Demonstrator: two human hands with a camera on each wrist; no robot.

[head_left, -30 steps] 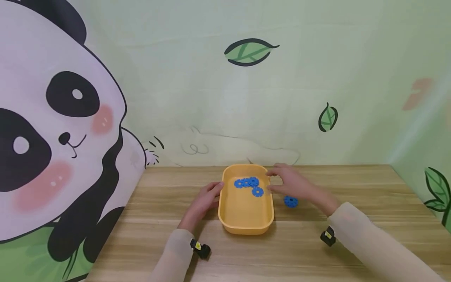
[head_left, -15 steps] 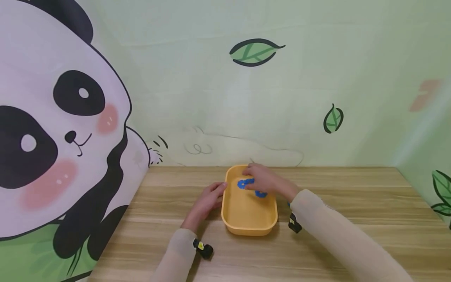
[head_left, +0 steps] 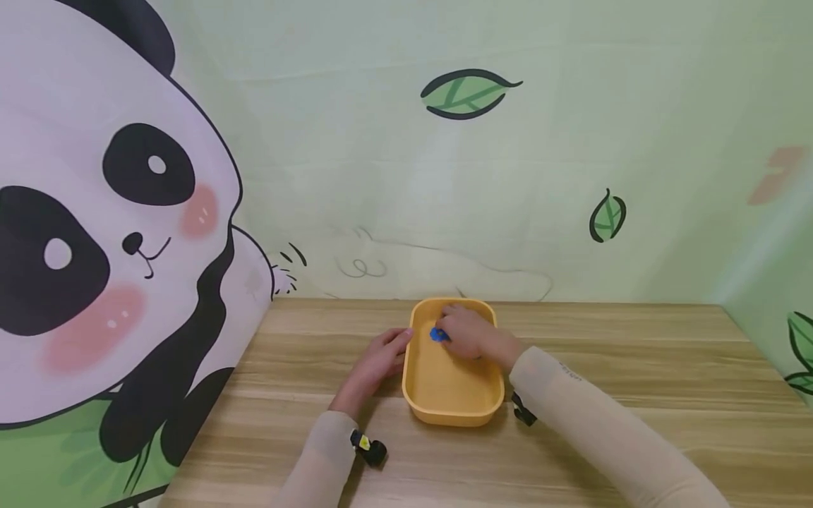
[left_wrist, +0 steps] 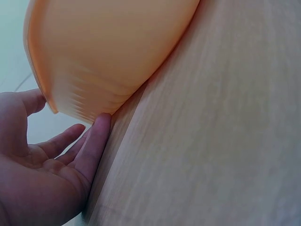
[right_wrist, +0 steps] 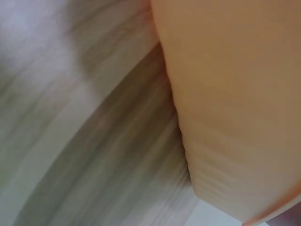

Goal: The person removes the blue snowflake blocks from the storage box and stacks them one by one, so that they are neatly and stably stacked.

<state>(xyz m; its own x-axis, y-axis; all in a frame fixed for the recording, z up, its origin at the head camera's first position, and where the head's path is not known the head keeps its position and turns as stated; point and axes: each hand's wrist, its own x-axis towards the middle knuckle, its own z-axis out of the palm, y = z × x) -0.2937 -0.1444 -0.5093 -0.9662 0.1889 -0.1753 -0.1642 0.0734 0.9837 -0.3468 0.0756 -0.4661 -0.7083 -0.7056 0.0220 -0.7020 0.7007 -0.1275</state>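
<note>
A yellow plastic tray (head_left: 452,418) stands on the wooden table. My left hand (head_left: 381,355) rests against its left side; in the left wrist view the thumb is at the rim and relaxed fingers (left_wrist: 96,143) touch the outer wall. My right hand (head_left: 468,333) reaches down inside the tray, knuckles up, over several blue flower-shaped discs. One blue disc (head_left: 437,334) shows at its left, right by the fingertips. The other discs are hidden under the hand, and I cannot tell whether the fingers grip any. The right wrist view shows only the tray's outer wall (right_wrist: 230,103) and the table.
The wooden table (head_left: 305,353) ends at a pale green wall sheet (head_left: 444,183) printed with leaves and a large panda (head_left: 190,212). Small black wrist cameras sit on both sleeves. The right sleeve (head_left: 603,416) crosses the right side of the table.
My right hand has moved left from the tray's right rim and down into it, covering most of the discs. The loose disc right of the tray is now hidden. My left hand stays put.
</note>
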